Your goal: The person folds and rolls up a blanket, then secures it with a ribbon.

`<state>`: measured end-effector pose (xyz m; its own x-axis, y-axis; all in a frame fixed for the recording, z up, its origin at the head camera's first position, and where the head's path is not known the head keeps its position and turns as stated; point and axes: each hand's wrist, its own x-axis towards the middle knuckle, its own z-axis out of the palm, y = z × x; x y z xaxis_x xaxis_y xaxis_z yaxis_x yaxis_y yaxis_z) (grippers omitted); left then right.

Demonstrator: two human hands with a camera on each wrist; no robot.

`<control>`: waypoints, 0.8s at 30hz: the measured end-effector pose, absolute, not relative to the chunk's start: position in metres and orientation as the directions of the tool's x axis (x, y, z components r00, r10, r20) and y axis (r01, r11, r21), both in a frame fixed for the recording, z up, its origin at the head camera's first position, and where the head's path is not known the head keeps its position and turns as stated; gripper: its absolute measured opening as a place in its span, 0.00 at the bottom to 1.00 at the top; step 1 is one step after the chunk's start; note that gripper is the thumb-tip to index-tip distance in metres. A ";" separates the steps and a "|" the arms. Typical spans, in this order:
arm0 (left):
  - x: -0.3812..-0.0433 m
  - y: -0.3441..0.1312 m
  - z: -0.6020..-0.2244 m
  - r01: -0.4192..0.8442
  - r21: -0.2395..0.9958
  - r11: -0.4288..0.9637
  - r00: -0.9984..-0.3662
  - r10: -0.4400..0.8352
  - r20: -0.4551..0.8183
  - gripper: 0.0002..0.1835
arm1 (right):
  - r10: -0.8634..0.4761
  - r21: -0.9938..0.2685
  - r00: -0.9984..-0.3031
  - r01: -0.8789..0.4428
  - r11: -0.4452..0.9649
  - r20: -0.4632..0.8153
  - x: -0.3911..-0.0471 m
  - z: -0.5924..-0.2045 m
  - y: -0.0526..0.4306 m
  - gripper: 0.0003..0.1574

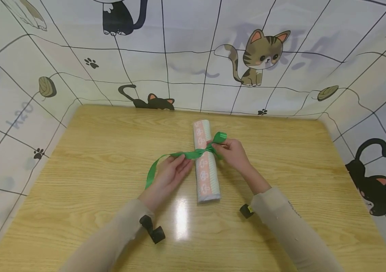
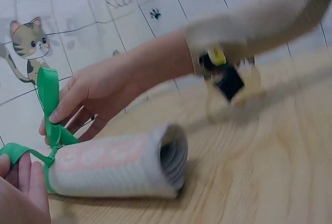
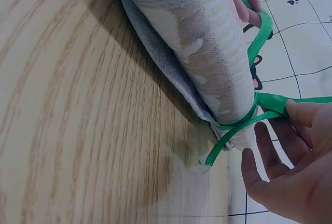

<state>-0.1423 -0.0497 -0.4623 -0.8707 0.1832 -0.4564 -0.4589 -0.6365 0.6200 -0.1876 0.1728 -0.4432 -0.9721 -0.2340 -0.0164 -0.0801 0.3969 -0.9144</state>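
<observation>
A rolled towel (image 1: 204, 175), white with a pink patterned band, lies lengthwise on the wooden table. Green ribbon (image 1: 193, 155) circles its middle and is knotted on top. On the towel's left side, my left hand (image 1: 173, 172) pinches a length of ribbon whose long tail trails behind the wrist. My right hand (image 1: 234, 154), at the right of the knot, pinches a standing ribbon loop (image 2: 48, 97) between thumb and fingers. A short ribbon end (image 3: 213, 154) hangs beside the roll in the right wrist view. Layers of the coil show at the towel's end (image 2: 174, 161).
The wooden table (image 1: 94, 151) meets a white cloth backdrop (image 1: 186, 64) printed with cats and grid lines, at the back and both sides. Black straps (image 1: 157, 234) with dark blocks hang at both sleeve cuffs. A light reflection lies in front of the towel.
</observation>
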 end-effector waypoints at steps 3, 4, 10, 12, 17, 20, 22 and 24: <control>-0.147 -0.052 -0.458 -0.420 0.718 -0.555 -0.896 0.127 -0.426 0.07 | -0.236 -0.916 -0.972 -0.080 0.393 -0.016 -0.188 -0.443 0.172 0.15; -0.150 -0.053 -0.457 -0.402 0.755 -0.518 -0.905 0.104 -0.412 0.08 | -0.237 -0.916 -0.971 -0.082 0.393 -0.014 -0.188 -0.443 0.172 0.14; -0.173 -0.054 -0.448 -0.292 0.903 -0.315 -0.956 0.070 -0.284 0.13 | -0.239 -0.920 -0.971 -0.106 0.378 0.013 -0.188 -0.445 0.170 0.14; -0.180 -0.053 -0.444 -0.254 0.933 -0.255 -0.967 0.081 -0.241 0.13 | -0.246 -0.923 -0.969 -0.123 0.364 0.032 -0.188 -0.446 0.170 0.15; -0.200 -0.047 -0.433 -0.158 0.982 -0.105 -0.986 0.071 -0.151 0.13 | -0.252 -0.925 -0.966 -0.153 0.347 0.065 -0.188 -0.448 0.170 0.15; -0.214 -0.041 -0.429 -0.117 0.993 0.005 -0.991 0.059 -0.117 0.14 | -0.245 -0.920 -0.968 -0.141 0.366 0.051 -0.189 -0.447 0.169 0.12; -0.222 -0.036 -0.426 -0.097 0.990 0.099 -0.993 0.057 -0.103 0.14 | -0.248 -0.911 -0.968 -0.142 0.387 0.045 -0.190 -0.446 0.168 0.10; -0.226 -0.031 -0.423 -0.069 0.979 0.189 -0.995 0.061 -0.082 0.13 | -0.255 -0.900 -0.966 -0.150 0.410 0.045 -0.191 -0.446 0.168 0.10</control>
